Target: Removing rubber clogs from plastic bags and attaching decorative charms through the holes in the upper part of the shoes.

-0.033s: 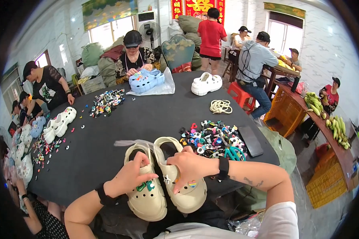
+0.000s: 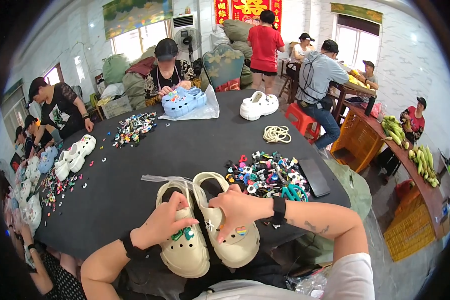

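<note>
While the black round table point(image 2: 185, 145) fills most of the view, its left edge is lined with pairs of white clogs point(image 2: 75, 152) and a loose strip of small charms point(image 2: 55, 185), with seated people working there. Further along the far side lie a heap of mixed charms point(image 2: 134, 127) and a pale blue clog pair point(image 2: 183, 101) on clear plastic, in front of a person in a dark cap.

At the near edge, right under the camera, lies a pair of cream clogs, side by side and touching, long axes running away from the wearer, toes nearest the body and heel straps toward the table's middle. The left hand point(image 2: 162, 225) rests on the left cream clog point(image 2: 182, 240), fingers curled over its upper just above a green charm point(image 2: 185, 233). The right hand point(image 2: 237, 210) lies across the right cream clog point(image 2: 230, 227), fingers bent and pressing near a white charm, with a rainbow heart charm point(image 2: 241, 231) just beyond the knuckles. Both hands are close together, each on its own shoe; neither is closed around anything I can make out, and whether a charm is pinched in the fingertips cannot be told.

Just right of the right hand sits a big pile of coloured charms point(image 2: 267, 172), nearer to that hand than the left. Beyond it are teal scissors point(image 2: 295, 192), a dark phone point(image 2: 313, 177), a coil of cream cord point(image 2: 276, 134) and a white platform clog pair point(image 2: 258, 105).
</note>
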`<control>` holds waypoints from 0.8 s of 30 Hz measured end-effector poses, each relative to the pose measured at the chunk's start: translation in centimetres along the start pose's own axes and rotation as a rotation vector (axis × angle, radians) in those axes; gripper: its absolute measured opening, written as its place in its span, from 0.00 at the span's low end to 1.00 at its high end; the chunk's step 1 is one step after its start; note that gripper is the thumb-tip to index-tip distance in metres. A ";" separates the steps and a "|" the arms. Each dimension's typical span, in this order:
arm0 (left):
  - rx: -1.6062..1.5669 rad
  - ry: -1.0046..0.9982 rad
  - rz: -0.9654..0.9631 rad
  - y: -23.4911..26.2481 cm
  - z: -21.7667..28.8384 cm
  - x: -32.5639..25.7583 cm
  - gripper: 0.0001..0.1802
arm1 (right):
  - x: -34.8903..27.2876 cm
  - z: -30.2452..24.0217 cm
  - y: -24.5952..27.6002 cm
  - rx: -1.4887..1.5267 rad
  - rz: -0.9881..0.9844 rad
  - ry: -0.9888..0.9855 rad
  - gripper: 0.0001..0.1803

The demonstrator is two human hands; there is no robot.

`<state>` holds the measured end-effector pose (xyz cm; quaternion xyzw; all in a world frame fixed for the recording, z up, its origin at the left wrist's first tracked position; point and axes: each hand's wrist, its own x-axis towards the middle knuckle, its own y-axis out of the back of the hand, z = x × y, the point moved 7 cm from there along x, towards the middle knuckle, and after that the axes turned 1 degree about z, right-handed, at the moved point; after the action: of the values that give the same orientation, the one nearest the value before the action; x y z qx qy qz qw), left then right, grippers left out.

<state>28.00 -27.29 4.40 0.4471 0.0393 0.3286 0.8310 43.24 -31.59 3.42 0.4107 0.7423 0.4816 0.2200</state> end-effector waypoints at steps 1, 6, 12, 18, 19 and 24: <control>0.000 -0.059 0.011 0.1 0.6 0.0 0.27 | 0.4 0.1 0.2 -0.001 0.001 0.001 0.38; -0.058 0.113 -0.215 0.4 1.5 0.0 0.29 | 1.7 1.0 -1.1 0.427 -0.233 -0.230 0.27; 0.077 0.078 -0.384 -1.3 2.6 1.6 0.32 | -1.6 -1.5 0.5 -0.027 0.154 -0.082 0.40; 0.206 -0.007 -0.363 -2.0 2.7 2.9 0.37 | -10.5 -3.3 0.1 0.139 0.581 -0.091 0.35; 0.181 -0.005 -0.364 -1.8 2.9 3.3 0.38 | -11.6 -2.9 -0.6 0.235 0.652 -0.124 0.34; 0.244 0.022 -0.545 -1.9 3.2 4.5 0.34 | -14.6 2.0 -5.2 0.586 1.054 -0.330 0.25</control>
<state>33.68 -27.68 5.86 0.5131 0.2061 0.0909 0.8282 50.85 -43.54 -3.07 0.8340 0.4974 0.2318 -0.0572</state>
